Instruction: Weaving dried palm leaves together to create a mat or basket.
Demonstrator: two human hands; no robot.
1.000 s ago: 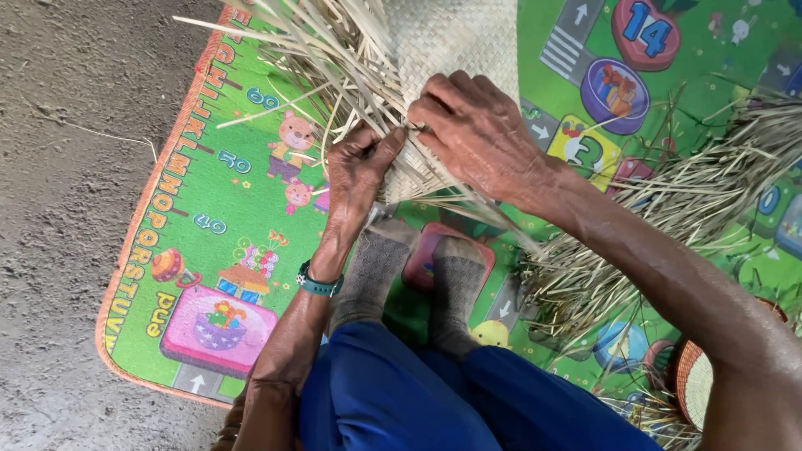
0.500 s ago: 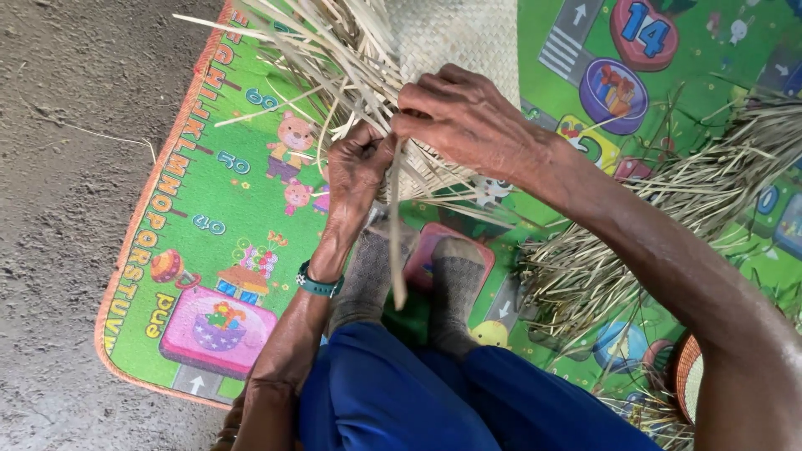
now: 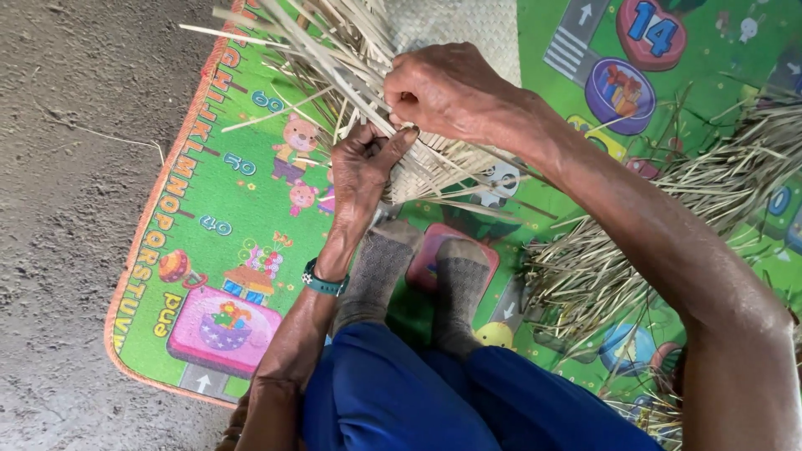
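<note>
The person sits on a bright green children's play mat [image 3: 225, 209] spread on the bare ground, knees up in blue trousers [image 3: 401, 401], socked feet [image 3: 418, 271] planted side by side. Both arms reach forward over the feet. The left hand [image 3: 361, 163] is turned palm-in, wrist bent, with a teal wristband [image 3: 322, 282] just behind it; its thumb and fingers pinch pale straw strips [image 3: 334, 67] at the near edge of a half-woven mat [image 3: 455, 33]. The right hand [image 3: 439, 88] arches above and just beyond the left, knuckles up, fingers curled down and clenched on the loose strips where they meet the woven part. The two hands nearly touch, thumb to fingertip. The woven mat lies directly under and beyond them, its unwoven strips fanning out past the left hand. Off the right forearm's outer side lies a heap of loose straw [image 3: 652, 225].
</note>
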